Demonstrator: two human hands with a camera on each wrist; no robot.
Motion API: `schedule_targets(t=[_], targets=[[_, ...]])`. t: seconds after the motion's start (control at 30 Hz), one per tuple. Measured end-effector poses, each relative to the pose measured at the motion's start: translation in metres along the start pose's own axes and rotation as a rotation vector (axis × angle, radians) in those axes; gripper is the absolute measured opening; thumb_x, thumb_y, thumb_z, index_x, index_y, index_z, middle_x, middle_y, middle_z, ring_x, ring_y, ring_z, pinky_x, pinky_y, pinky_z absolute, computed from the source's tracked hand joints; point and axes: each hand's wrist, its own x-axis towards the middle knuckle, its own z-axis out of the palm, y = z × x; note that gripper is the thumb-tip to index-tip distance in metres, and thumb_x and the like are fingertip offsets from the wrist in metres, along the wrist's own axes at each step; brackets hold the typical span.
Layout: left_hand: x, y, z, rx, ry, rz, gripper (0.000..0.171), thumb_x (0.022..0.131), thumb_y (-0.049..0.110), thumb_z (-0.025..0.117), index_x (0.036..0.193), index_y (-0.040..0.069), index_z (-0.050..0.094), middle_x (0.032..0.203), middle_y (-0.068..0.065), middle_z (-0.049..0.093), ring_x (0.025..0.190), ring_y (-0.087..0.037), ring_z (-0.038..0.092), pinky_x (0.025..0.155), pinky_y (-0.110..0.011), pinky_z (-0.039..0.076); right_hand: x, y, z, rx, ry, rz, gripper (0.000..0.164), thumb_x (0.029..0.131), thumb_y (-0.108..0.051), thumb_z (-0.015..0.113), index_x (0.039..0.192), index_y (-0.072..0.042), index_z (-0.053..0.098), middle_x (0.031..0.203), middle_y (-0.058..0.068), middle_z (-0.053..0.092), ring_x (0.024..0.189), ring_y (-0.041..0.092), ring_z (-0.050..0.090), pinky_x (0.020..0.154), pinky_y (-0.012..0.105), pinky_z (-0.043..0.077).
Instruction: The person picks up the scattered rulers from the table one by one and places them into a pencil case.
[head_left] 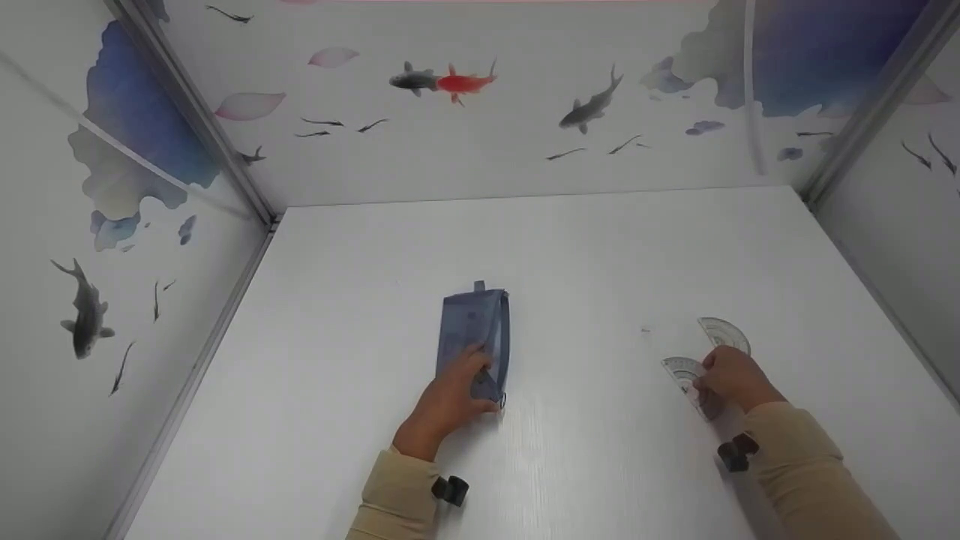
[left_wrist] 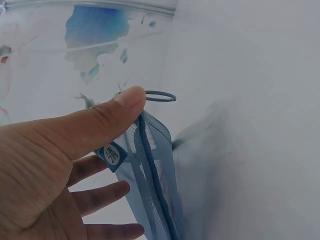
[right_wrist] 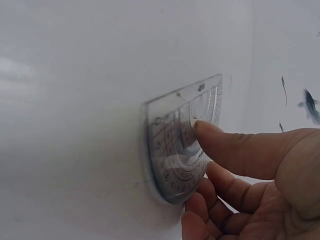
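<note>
A blue mesh zip pouch [head_left: 471, 322] lies lengthwise near the middle of the white table. My left hand [head_left: 454, 390] holds its near end, thumb at the corner and fingers over its face. The left wrist view shows a ring [left_wrist: 170, 99] beyond the thumb and a small label [left_wrist: 113, 156] on the pouch's edge. On the right, my right hand [head_left: 739, 379] pinches a clear protractor [right_wrist: 172, 145] between thumb and fingers, its face tilted up from the table. A second clear protractor [head_left: 726, 332] shows just beyond that hand, partly hidden by it.
The white table [head_left: 570, 262] is bounded by a back panel [head_left: 517, 150] and side panels printed with fish and blue blots. Metal frame posts [head_left: 202, 112] stand at the corners. A tiny clear scrap [head_left: 645, 330] lies left of the protractors.
</note>
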Motion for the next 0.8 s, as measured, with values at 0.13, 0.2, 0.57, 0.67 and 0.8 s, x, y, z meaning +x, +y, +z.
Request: schedule_targets(t=[0.13, 0.2, 0.57, 0.67, 0.8], targets=[[0.000, 0.001, 0.000, 0.001, 0.001, -0.002, 0.058, 0.075, 0.019, 0.083, 0.124, 0.010, 0.053, 0.153, -0.013, 0.034, 0.136, -0.035, 0.039, 0.100, -0.049, 0.042, 0.000, 0.000, -0.001, 0.008, 0.006, 0.003, 0.043, 0.088, -0.008, 0.063, 0.115, 0.021, 0.047, 0.113, 0.037, 0.053, 0.101, 0.047, 0.052, 0.090, 0.058, 0.042], [0.000, 0.001, -0.001, 0.000, 0.001, -0.001, 0.059, 0.075, 0.019, 0.083, 0.125, 0.010, 0.053, 0.153, -0.013, 0.034, 0.135, -0.034, 0.040, 0.101, -0.049, 0.042, 0.000, 0.002, -0.002, 0.009, 0.010, 0.002, 0.043, 0.087, -0.009, 0.063, 0.114, 0.020, 0.046, 0.113, 0.037, 0.053, 0.100, 0.046, 0.052, 0.089, 0.058, 0.043], [0.000, 0.001, -0.001, -0.006, -0.007, -0.011, 0.060, 0.076, 0.018, 0.083, 0.127, 0.009, 0.053, 0.153, -0.013, 0.033, 0.138, -0.034, 0.036, 0.104, -0.050, 0.039, 0.000, 0.007, -0.001, 0.071, 0.021, -0.006, 0.043, 0.087, -0.011, 0.065, 0.113, 0.018, 0.046, 0.110, 0.034, 0.053, 0.098, 0.043, 0.052, 0.087, 0.054, 0.044], [0.000, 0.001, -0.001, -0.011, -0.006, -0.005, 0.059, 0.076, 0.017, 0.083, 0.126, 0.008, 0.053, 0.153, -0.014, 0.033, 0.138, -0.034, 0.036, 0.104, -0.050, 0.040, 0.001, 0.009, -0.002, 0.074, 0.019, -0.017, 0.045, 0.086, -0.013, 0.066, 0.113, 0.018, 0.045, 0.109, 0.034, 0.053, 0.098, 0.043, 0.052, 0.086, 0.054, 0.045], [-0.001, 0.002, -0.002, -0.011, -0.004, 0.004, 0.059, 0.075, 0.016, 0.083, 0.125, 0.008, 0.053, 0.153, -0.015, 0.033, 0.137, -0.035, 0.037, 0.103, -0.050, 0.040, 0.004, 0.010, -0.002, 0.076, 0.021, -0.019, 0.047, 0.086, -0.014, 0.068, 0.114, 0.017, 0.046, 0.107, 0.032, 0.052, 0.095, 0.040, 0.053, 0.083, 0.050, 0.046]])
